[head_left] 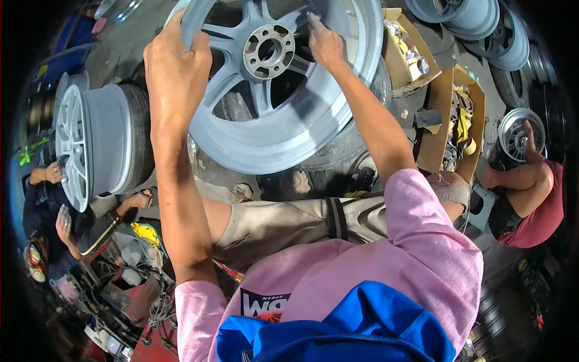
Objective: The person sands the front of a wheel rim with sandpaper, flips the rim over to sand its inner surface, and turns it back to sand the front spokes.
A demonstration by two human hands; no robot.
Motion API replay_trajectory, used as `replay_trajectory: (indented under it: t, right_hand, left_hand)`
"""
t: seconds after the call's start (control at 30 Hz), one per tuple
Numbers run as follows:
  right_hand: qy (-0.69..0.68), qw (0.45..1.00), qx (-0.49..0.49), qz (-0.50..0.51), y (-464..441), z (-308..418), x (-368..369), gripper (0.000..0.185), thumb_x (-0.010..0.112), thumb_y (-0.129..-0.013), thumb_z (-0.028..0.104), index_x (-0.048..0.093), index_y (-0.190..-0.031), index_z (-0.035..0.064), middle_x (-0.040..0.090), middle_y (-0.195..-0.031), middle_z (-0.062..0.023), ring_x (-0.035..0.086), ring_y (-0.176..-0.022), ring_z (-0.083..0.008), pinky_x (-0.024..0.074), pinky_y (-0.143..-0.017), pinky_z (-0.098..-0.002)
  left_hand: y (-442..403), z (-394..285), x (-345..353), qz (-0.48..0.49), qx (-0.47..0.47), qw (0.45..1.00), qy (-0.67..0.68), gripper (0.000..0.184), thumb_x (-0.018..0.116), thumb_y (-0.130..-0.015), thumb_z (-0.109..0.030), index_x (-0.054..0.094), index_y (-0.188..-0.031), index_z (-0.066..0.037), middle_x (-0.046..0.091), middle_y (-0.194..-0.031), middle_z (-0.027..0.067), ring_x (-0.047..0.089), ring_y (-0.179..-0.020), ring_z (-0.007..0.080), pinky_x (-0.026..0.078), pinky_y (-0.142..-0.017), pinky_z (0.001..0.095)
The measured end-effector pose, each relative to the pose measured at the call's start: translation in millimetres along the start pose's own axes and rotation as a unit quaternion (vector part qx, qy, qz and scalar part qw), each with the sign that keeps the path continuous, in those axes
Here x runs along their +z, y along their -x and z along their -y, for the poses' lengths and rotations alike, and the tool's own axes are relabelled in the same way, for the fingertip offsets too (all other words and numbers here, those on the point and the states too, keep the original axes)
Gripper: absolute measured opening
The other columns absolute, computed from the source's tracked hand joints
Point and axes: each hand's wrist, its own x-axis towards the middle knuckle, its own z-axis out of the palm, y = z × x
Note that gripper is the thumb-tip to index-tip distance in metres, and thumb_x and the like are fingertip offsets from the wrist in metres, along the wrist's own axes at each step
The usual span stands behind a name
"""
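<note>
A large grey alloy wheel rim [263, 96] with several spokes and a bare-metal hub leans in front of me, its top cut off by the frame. My left hand [179, 63] is closed around the rim's left outer edge, the fingertips partly hidden. Inside the rim, my right hand [326, 46] presses its bent fingers against a spoke at the upper right. Grey dust covers those fingers, and whatever they pinch is too small to make out. A tire [338, 151] lies beneath the rim.
Cardboard boxes [437, 148] of scraps stand at the right. On the left, a person [54, 175] handles another wheel [108, 139]. A second person [531, 199] sits at the far right by a small rim [521, 136]. More rims [506, 42] are stacked at the upper right.
</note>
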Motion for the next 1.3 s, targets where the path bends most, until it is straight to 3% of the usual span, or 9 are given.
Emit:
replay_trajectory:
  t: [0.1,0.23,0.3,0.47,0.83,0.93,1.0,1.17,1.3]
  right_hand:
    - [-0.015,1.0,0.005,-0.012,-4,6,11,0.051,0.059,-0.088,0.013,0.057,-0.138,0.0207,0.07,-0.091,-0.024,0.067,-0.086,-0.045,0.0539,-0.077,-0.0535]
    - [-0.083,0.983,-0.164,-0.003,16,8,19,0.08,0.061,-0.075,-0.004,0.047,-0.148,0.0266,0.071,-0.102,-0.017,0.067,-0.083,-0.0423,0.0555,-0.07,-0.0499]
    - [-0.076,0.981,-0.176,0.041,20,2,15,0.085,0.06,-0.076,-0.006,0.042,-0.151,0.0301,0.07,-0.104,-0.014,0.068,-0.083,-0.0416,0.0561,-0.07,-0.0499]
    - [0.027,0.993,-0.106,-0.049,-12,-12,28,0.059,0.049,-0.09,0.003,0.051,-0.143,0.0287,0.071,-0.099,-0.0131,0.069,-0.078,-0.0409,0.0569,-0.071,-0.052]
    - [0.012,0.985,-0.173,0.022,9,-13,28,0.072,0.064,-0.083,0.004,0.043,-0.149,0.0239,0.07,-0.1,-0.0161,0.068,-0.084,-0.0418,0.0558,-0.07,-0.0511]
    - [0.067,0.995,-0.07,-0.028,-8,-14,28,0.047,0.058,-0.085,0.004,0.061,-0.131,0.0095,0.072,-0.093,-0.0199,0.071,-0.08,-0.0395,0.0575,-0.07,-0.05]
    - [0.074,0.996,-0.052,-0.003,-2,-9,29,0.049,0.059,-0.084,0.003,0.06,-0.133,0.0105,0.072,-0.093,-0.0198,0.071,-0.081,-0.0395,0.0571,-0.072,-0.051]
    - [-0.095,0.987,-0.122,-0.033,52,6,41,0.076,0.058,-0.08,-0.001,0.042,-0.151,0.0242,0.071,-0.099,-0.019,0.07,-0.085,-0.0405,0.0555,-0.073,-0.0524]
    - [-0.012,0.992,-0.12,-0.039,36,-11,45,0.075,0.061,-0.079,0.0,0.045,-0.149,0.0222,0.07,-0.096,-0.0183,0.069,-0.084,-0.0417,0.0548,-0.073,-0.0528]
  left_hand:
    - [2,5,5,-0.041,0.048,0.998,-0.009,0.038,0.058,-0.091,-0.015,0.064,-0.125,0.001,0.072,-0.09,0.0222,0.07,-0.084,0.0331,0.052,-0.084,0.0405]
    - [1,7,4,-0.037,0.04,0.998,-0.024,0.039,0.059,-0.091,-0.015,0.063,-0.126,0.002,0.071,-0.089,0.0204,0.068,-0.081,0.0291,0.051,-0.085,0.0395]
    - [-3,10,5,-0.049,0.076,0.996,-0.022,0.036,0.056,-0.088,-0.008,0.064,-0.121,0.004,0.066,-0.073,0.0238,0.065,-0.061,0.0342,0.052,-0.07,0.0406]
    - [-3,6,5,-0.047,0.052,0.997,-0.018,0.036,0.057,-0.088,-0.009,0.064,-0.121,0.004,0.067,-0.075,0.0251,0.067,-0.064,0.036,0.053,-0.071,0.0407]
    - [-3,3,3,-0.028,0.022,0.999,-0.023,0.038,0.056,-0.087,-0.009,0.064,-0.122,0.005,0.067,-0.075,0.0253,0.067,-0.064,0.0352,0.053,-0.072,0.0416]
    - [-3,8,4,-0.058,0.082,0.995,-0.008,0.038,0.056,-0.087,-0.008,0.064,-0.122,0.005,0.067,-0.075,0.0253,0.066,-0.064,0.0356,0.053,-0.072,0.0415]
    - [-2,8,4,-0.04,0.052,0.998,-0.023,0.038,0.059,-0.092,-0.017,0.063,-0.125,0.002,0.071,-0.092,0.0229,0.07,-0.085,0.031,0.051,-0.085,0.0392]
    - [-5,13,5,-0.063,0.09,0.994,-0.017,0.037,0.057,-0.087,-0.007,0.064,-0.121,0.005,0.068,-0.082,0.0281,0.069,-0.073,0.041,0.053,-0.074,0.0425]
    - [-3,8,4,-0.041,0.062,0.997,-0.031,0.037,0.057,-0.088,-0.008,0.064,-0.122,0.006,0.068,-0.082,0.0281,0.069,-0.072,0.04,0.053,-0.074,0.0423]
